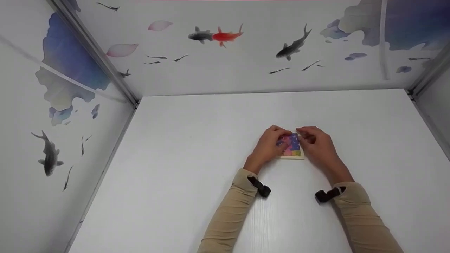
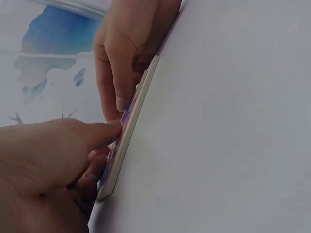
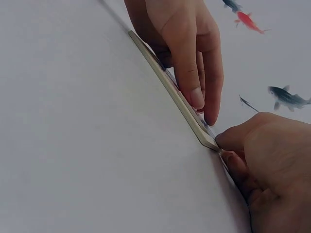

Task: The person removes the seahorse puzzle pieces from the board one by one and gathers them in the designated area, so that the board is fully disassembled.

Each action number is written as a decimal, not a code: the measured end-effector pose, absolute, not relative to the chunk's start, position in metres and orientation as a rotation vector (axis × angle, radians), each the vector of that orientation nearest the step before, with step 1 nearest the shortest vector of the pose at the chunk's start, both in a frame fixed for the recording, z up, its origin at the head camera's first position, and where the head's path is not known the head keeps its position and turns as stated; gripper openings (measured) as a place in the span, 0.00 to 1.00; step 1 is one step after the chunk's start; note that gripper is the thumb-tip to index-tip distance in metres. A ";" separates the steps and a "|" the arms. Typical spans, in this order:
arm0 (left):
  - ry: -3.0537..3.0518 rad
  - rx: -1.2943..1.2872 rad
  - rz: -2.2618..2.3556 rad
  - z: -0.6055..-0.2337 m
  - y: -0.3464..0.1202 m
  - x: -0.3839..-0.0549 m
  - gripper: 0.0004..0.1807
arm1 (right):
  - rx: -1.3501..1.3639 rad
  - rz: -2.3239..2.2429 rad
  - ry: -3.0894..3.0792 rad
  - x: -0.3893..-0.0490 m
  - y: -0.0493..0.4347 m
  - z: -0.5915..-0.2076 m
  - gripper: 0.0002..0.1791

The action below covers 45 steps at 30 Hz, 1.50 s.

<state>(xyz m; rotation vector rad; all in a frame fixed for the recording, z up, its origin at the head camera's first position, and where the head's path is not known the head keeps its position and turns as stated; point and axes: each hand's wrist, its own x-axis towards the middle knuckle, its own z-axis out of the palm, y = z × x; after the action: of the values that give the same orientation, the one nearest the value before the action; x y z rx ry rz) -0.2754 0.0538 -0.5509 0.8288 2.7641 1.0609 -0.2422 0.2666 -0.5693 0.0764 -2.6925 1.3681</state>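
A small, flat picture puzzle (image 1: pixel 295 143) in purple, pink and green, set in a pale wooden tray (image 1: pixel 292 157), lies on the white table. My left hand (image 1: pixel 268 146) holds its left side; the thumb (image 2: pixel 104 133) rests on the picture and the other fingers curl at the edge. At the right side my right hand (image 1: pixel 320 147) pinches the edge near the far corner between thumb and bent fingers. In the right wrist view the tray's pale side (image 3: pixel 170 90) shows between both hands. The left hand covers part of the picture.
The white tabletop (image 1: pixel 182 158) spreads around the puzzle. A back wall (image 1: pixel 253 70) with printed fish and a left side wall (image 1: pixel 21 105) enclose it, with a metal post (image 1: pixel 95 52) at their corner. Dark wrist straps with small cameras (image 1: pixel 263 190) sit at both sleeves.
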 end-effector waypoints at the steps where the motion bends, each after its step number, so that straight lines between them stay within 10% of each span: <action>1: 2.774 0.818 1.046 -0.551 0.056 -0.275 0.19 | 0.079 1.367 -2.694 -0.242 0.267 -0.570 0.19; 45: 3.003 0.872 0.439 -0.541 0.080 -0.277 0.19 | 0.097 1.343 -2.676 -0.241 0.266 -0.570 0.18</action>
<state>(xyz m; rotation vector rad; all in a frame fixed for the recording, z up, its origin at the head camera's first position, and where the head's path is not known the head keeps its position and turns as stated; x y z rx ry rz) -0.2773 0.0796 -0.5406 0.8716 3.0032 0.4394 -0.2406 0.2659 -0.5697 0.0966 -2.6757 1.3432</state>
